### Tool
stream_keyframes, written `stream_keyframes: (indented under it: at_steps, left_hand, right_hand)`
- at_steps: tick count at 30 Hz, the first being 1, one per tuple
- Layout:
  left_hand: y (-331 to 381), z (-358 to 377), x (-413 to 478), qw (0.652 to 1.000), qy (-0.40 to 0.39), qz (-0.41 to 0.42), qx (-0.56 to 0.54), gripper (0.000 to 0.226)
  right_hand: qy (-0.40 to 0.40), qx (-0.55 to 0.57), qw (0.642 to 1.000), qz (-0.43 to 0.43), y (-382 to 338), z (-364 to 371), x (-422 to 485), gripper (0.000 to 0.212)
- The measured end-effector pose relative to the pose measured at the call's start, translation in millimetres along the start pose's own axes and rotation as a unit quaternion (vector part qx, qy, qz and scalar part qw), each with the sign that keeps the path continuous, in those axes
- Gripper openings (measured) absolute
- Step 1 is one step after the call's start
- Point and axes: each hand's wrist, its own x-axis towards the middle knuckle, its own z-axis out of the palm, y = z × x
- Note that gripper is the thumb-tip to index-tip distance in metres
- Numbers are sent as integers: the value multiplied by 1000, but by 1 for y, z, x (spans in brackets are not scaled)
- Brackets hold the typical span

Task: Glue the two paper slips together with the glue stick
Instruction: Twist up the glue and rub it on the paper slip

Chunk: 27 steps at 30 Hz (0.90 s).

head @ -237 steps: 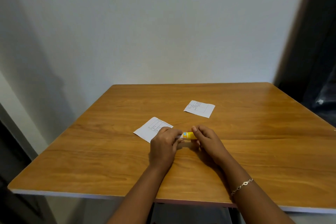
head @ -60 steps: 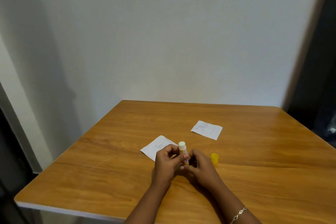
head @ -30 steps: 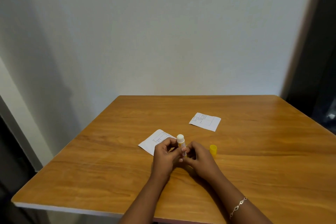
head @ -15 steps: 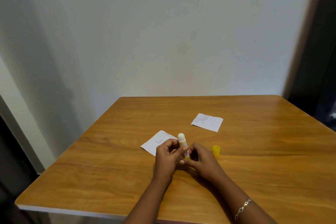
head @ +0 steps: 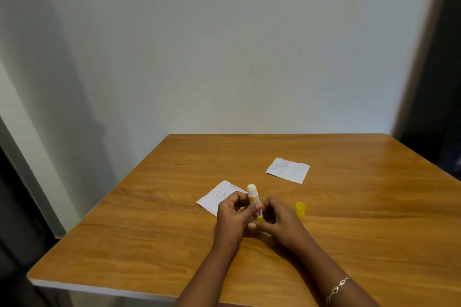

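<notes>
An uncapped yellow glue stick (head: 253, 198) stands nearly upright between my two hands, its white tip up. My left hand (head: 233, 219) grips its barrel from the left. My right hand (head: 280, 223) holds its lower end from the right. Its yellow cap (head: 300, 209) stands on the wooden table (head: 349, 244), just right of my right hand. One printed paper slip (head: 218, 197) lies flat behind my left hand, partly hidden by it. The other paper slip (head: 288, 170) lies farther back to the right, apart from everything.
The table's front edge (head: 99, 288) runs close below my forearms. A pale wall (head: 224, 57) stands right behind the table's far edge. A dark doorway (head: 444, 82) is at the right.
About eight seconds ago the glue stick lay sideways in my hands with its cap on. The cap has come off and stands on the table. Over the last second the hands have barely moved.
</notes>
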Motion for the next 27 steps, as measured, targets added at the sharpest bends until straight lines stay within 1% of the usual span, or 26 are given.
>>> stream_keyframes:
  at_steps: [3,7,10,12,14,16,19,21,22,23,24,27]
  left_hand:
    - [-2,-1,0,1000,-3,-9,13,21]
    - [-4,-2,1,1000,-14,-9,15,14]
    - [-3,-2,1,1000,-9,-9,9,10]
    - [-3,-3,2,1000,8,-9,12,9]
    - [-4,-3,3,999,22,-13,19,13]
    - [-4,-2,3,999,28,-19,19,19]
    - [-6,-2,3,999,21,-23,19,19]
    - [-7,-3,3,1000,7,-16,18,13]
    - [-7,-3,3,1000,2,-15,14,11]
    - [-7,-3,4,1000,0,-15,10,11]
    - [-7,-3,4,1000,-2,-13,7,9]
    - [-7,-4,5,1000,12,-7,13,5]
  right_hand:
    - [3,9,1000,4,2,0,0,23]
    - [-54,44,998,-9,1,-8,-2,6]
    - [-68,81,994,-16,-2,-11,-2,13]
    - [-57,56,997,-19,-2,-9,-1,21]
    - [-30,8,999,-8,-1,-5,-1,25]
    - [-5,-5,1000,4,1,-1,-1,29]
    - [-3,-10,1000,3,3,-1,-1,22]
    - [-31,0,1000,-6,3,-3,-1,13]
    - [-50,22,998,-9,3,-5,-1,7]
    - [-67,49,997,-11,2,-7,-2,6]
    - [-72,74,995,-13,2,-9,-2,12]
    - [-54,97,994,-8,1,-9,-3,14]
